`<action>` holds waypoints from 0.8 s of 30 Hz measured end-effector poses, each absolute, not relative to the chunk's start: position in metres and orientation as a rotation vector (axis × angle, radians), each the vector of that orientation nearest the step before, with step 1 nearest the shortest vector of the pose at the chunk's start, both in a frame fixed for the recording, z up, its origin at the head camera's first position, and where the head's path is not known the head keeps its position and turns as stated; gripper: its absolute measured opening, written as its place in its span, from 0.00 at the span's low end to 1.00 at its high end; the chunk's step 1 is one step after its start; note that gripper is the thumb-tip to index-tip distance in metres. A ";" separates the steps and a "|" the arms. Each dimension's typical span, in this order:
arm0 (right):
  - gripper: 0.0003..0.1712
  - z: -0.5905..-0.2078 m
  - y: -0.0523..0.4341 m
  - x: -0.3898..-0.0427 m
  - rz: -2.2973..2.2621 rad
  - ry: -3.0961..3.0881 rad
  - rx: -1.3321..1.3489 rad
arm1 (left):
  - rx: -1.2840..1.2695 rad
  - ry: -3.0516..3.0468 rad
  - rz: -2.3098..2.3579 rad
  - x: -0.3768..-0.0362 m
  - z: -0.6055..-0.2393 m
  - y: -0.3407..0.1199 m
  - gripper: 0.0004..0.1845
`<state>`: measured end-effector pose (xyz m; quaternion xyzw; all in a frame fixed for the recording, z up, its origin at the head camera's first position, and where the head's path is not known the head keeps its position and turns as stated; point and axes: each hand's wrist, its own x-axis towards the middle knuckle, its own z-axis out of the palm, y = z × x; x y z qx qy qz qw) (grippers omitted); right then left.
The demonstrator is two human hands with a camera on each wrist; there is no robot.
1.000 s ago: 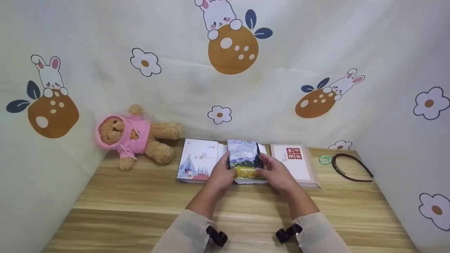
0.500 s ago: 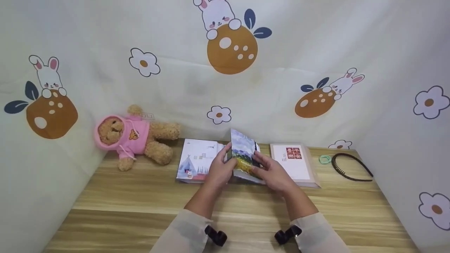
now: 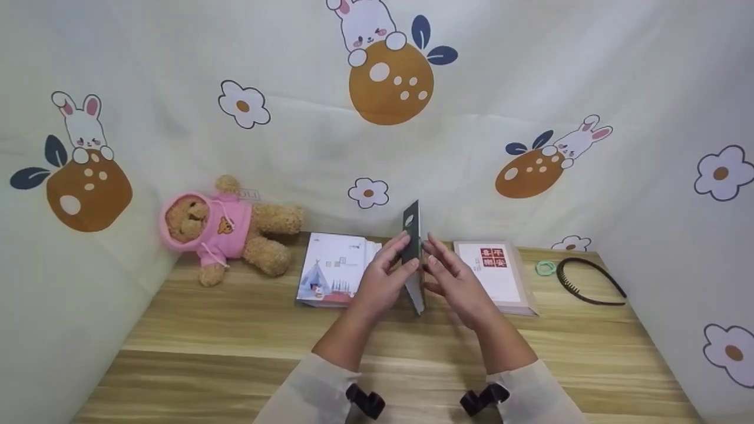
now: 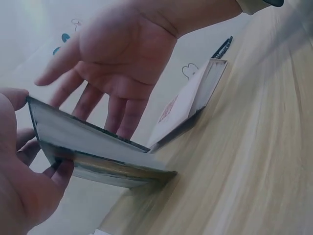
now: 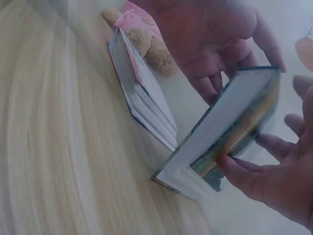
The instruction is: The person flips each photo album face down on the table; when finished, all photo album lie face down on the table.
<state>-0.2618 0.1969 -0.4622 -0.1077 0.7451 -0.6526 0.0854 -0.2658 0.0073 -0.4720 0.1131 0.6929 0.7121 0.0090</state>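
Note:
A small photo album (image 3: 411, 219) stands on edge on the table in the head view, its dark green back cover facing left. My left hand (image 3: 380, 284) grips it from the left, thumb and fingers bent at the cover. In the left wrist view the album (image 4: 112, 164) appears from its page end, covers slightly apart, with a left fingertip at its corner. My right hand (image 3: 460, 284) is at its right side, fingers loosely extended and palm toward it. The right wrist view shows the right thumb overlapping the album's painted, yellow-green front cover (image 5: 252, 120).
A white book with a tent picture (image 3: 330, 277) lies to the left, and one with red characters (image 3: 492, 274) to the right. Further right are green hair ties (image 3: 545, 268) and a black headband (image 3: 589, 299). A teddy bear in a pink hoodie (image 3: 227, 227) lies back left.
The album has turned from lying flat with its painted cover up to standing on edge, back cover leftward. The right hand's fingers have loosened from it; the left hand keeps its grip.

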 end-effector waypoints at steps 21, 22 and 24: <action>0.34 -0.479 0.201 -0.271 -1.897 2.176 -0.158 | 0.266 2.117 2.072 -0.268 -0.486 0.005 0.41; 0.33 -0.479 0.201 -0.271 -1.899 2.159 -0.158 | 0.264 2.129 2.061 -0.268 -0.486 0.005 0.41; 0.33 -0.476 0.203 -0.271 -1.886 2.159 -0.162 | 0.255 2.132 2.043 -0.269 -0.487 0.004 0.40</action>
